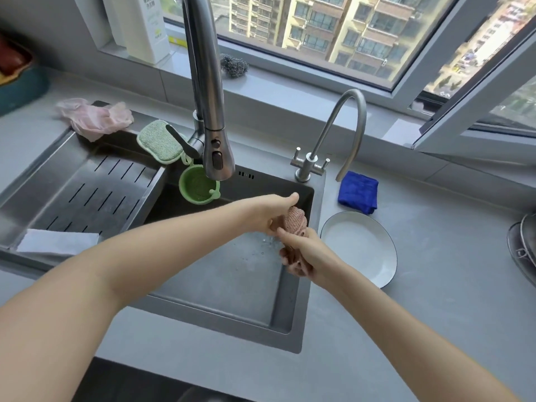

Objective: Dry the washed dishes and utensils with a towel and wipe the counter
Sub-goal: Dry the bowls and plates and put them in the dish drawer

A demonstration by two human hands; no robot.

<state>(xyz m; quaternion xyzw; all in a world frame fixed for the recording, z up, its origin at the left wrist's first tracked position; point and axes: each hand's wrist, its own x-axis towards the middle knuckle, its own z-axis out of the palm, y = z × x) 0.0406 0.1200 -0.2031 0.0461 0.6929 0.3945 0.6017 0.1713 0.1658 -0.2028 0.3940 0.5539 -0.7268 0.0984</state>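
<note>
Pink cloth [294,220] over sink [217,281] | left hand [272,211] grips top | right hand [303,253] grips bottom

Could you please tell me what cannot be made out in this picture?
All in the head view:
Pink cloth: mostly hidden inside the left hand and right hand; its full shape is unclear.
Metal items at the right: cut off by the frame edge.
Red and teal object at the left: cut off by the edge, blurred.
White bottle: top cut off; label too small to read.
</note>
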